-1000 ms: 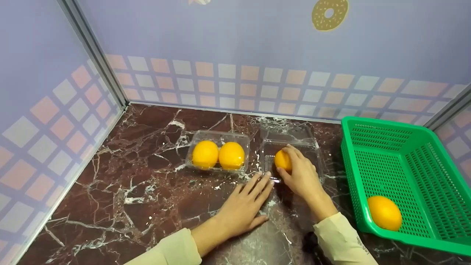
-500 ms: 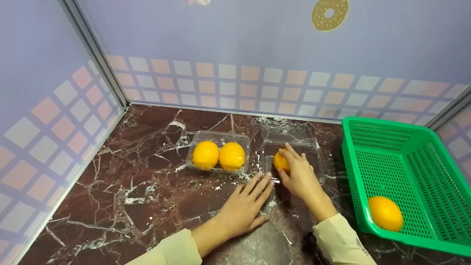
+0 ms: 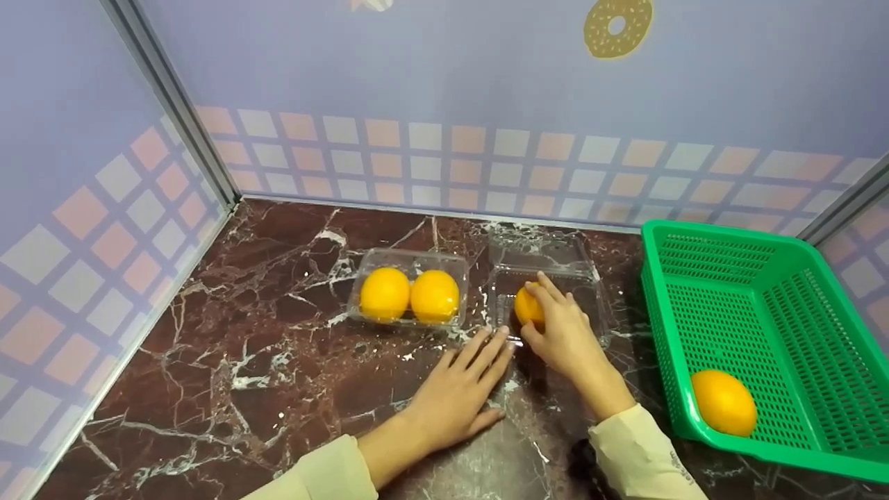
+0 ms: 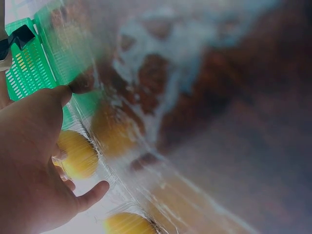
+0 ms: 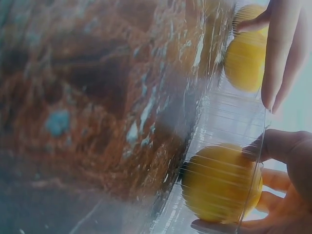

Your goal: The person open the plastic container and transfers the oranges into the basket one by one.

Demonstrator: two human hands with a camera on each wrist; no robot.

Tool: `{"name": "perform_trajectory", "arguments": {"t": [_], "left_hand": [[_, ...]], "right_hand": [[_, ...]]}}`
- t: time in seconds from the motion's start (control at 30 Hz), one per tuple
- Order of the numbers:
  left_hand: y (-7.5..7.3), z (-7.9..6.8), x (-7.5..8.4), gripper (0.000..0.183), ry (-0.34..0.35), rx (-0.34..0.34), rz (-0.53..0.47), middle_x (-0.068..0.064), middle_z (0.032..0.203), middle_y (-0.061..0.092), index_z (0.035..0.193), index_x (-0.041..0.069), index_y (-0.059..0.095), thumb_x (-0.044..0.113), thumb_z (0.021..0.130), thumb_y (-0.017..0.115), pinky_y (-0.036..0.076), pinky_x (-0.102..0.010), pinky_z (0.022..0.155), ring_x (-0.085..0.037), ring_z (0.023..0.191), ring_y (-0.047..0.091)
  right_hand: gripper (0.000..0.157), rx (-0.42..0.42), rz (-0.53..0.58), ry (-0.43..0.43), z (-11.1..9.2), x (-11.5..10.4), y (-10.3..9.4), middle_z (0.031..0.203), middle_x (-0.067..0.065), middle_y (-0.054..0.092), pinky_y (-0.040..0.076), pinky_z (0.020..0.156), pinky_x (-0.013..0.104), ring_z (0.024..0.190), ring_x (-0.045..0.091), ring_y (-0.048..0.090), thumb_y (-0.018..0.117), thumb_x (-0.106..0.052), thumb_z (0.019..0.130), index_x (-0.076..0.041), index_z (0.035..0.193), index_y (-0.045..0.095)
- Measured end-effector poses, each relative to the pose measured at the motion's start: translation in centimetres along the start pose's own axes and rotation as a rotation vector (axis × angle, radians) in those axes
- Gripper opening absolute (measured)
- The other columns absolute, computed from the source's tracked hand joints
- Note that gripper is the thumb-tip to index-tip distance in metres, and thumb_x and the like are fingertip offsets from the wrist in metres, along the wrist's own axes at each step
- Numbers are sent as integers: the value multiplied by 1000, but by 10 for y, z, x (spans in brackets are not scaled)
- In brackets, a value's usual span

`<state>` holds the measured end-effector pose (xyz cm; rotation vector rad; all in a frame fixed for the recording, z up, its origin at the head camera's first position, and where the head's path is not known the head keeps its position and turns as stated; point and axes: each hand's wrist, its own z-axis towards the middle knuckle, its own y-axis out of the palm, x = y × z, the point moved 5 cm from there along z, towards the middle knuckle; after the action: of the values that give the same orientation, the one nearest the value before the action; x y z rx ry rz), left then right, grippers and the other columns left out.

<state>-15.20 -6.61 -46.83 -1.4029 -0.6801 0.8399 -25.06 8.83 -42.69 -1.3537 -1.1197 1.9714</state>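
In the head view, an orange (image 3: 529,305) sits in the left part of an open clear plastic clamshell box (image 3: 580,298). My right hand (image 3: 566,333) holds it, thumb in front and fingers over its top and right. Through the ribbed box wall, the right wrist view shows that orange (image 5: 219,183) with my right hand (image 5: 295,190) around it. My left hand (image 3: 458,392) lies palm down with fingers straight, its fingertips at the box's front left corner. To the left, two oranges (image 3: 385,294) (image 3: 435,296) fill another clear clamshell box (image 3: 451,262).
A green perforated basket (image 3: 753,274) stands at the right, with one orange (image 3: 724,403) in its near left corner. Printed wall panels (image 3: 417,83) border the marble-patterned tabletop (image 3: 278,375) at the back and left. A small dark object (image 3: 585,458) lies by the right sleeve.
The orange under my right hand has shifted very slightly left, and the fingers have moved a little with it. My left hand has stayed in place.
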Motion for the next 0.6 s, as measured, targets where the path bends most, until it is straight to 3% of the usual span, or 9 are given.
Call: {"name": "perform_trajectory", "arguments": {"t": [0.4, 0.6], "left_hand": [[1, 0, 1, 89, 0, -4, 1, -10, 179, 5, 170, 12, 20, 64, 105, 48, 44, -52, 120, -30, 165, 13], [1, -1, 1, 89, -2, -3, 6, -11, 179, 6, 170, 12, 21, 64, 105, 49, 45, -52, 119, -30, 165, 13]], "right_hand": [[56, 60, -26, -5, 1, -3, 0, 159, 27, 50, 42, 107, 78, 130, 65, 53, 73, -6, 86, 3, 140, 60], [54, 57, -19, -19, 2, -4, 2, 157, 29, 51, 38, 114, 76, 129, 66, 53, 73, -5, 85, 4, 137, 61]]}}
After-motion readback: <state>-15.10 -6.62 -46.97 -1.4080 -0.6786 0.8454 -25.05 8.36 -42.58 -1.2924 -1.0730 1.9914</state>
